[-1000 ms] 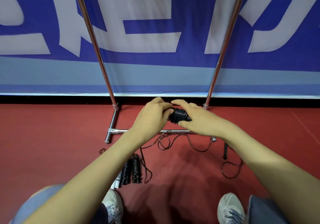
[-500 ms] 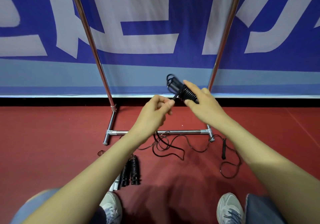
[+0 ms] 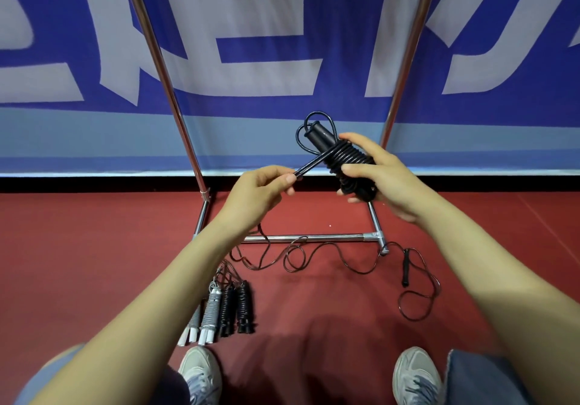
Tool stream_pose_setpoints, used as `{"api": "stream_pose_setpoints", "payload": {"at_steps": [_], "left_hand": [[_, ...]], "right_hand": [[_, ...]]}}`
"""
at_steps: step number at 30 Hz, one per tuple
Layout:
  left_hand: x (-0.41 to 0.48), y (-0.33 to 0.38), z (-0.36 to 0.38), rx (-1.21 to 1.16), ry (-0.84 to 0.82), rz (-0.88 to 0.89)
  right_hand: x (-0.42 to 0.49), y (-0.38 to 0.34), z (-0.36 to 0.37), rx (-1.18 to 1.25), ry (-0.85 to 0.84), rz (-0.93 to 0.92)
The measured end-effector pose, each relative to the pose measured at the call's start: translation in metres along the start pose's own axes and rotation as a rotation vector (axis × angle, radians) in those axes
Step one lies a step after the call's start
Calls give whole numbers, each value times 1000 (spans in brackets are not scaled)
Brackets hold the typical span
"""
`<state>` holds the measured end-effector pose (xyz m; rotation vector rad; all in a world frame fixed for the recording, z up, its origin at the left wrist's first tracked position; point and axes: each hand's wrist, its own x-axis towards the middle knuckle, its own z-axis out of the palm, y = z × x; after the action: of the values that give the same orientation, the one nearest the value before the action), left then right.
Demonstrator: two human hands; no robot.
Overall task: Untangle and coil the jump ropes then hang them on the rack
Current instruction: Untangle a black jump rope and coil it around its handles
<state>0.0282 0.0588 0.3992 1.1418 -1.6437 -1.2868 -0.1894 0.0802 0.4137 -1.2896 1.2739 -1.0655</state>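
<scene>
My right hand (image 3: 381, 174) grips a black jump rope bundle (image 3: 340, 156), its cord wound tightly round the handles, with small loops sticking out at the upper end. My left hand (image 3: 262, 189) pinches the free end of that cord, pulled taut down-left from the bundle. Both hands are raised in front of the chrome rack (image 3: 314, 237), between its two uprights. A loose black rope (image 3: 345, 258) with one handle (image 3: 405, 268) lies tangled on the red floor by the rack's base. Several coiled ropes (image 3: 224, 310), white and black, lie side by side near my left foot.
A blue and white banner (image 3: 282, 59) hangs right behind the rack. The rack's left upright (image 3: 163, 69) and right upright (image 3: 408, 53) lean up out of view. My two shoes (image 3: 201, 373) stand at the bottom edge on the red floor.
Both hands rose from near the rack's base bar to mid-height. The left hand went from covering the bundle to pulling the cord end out taut to the left.
</scene>
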Motion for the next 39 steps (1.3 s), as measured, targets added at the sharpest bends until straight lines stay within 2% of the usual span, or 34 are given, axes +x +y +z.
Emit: {"api": "stream_pose_setpoints", "payload": {"at_steps": [4, 9, 15, 18, 21, 24, 26, 31, 35, 37, 39], "left_hand": [[-3, -1, -4, 63, -7, 33], [-2, -6, -3, 348, -38, 135], [3, -11, -27, 638, -115, 402], [4, -14, -28, 785, -273, 435], [7, -15, -24, 780, -399, 354], [9, -12, -15, 835, -424, 306], [10, -9, -11, 844, -410, 338], [9, -1, -10, 818, -250, 324], [2, 4, 4, 910, -98, 340], [-1, 6, 9, 969, -23, 368], [-4, 7, 10, 922, 25, 381]], "right_hand": [[-4, -1, -3, 125, -99, 23], [-14, -3, -5, 257, -401, 15], [-21, -4, -7, 164, -741, 174], [-23, -4, -1, -1, -836, 238], [-24, 0, 3, -201, -833, 258], [-23, 4, 7, -348, -804, 301], [-21, 8, 10, -405, -798, 312], [-16, 7, 18, -504, -666, 240], [-9, 10, 17, -571, -550, 214], [-6, 12, 17, -605, -503, 164], [-5, 16, 19, -690, -429, 78]]}}
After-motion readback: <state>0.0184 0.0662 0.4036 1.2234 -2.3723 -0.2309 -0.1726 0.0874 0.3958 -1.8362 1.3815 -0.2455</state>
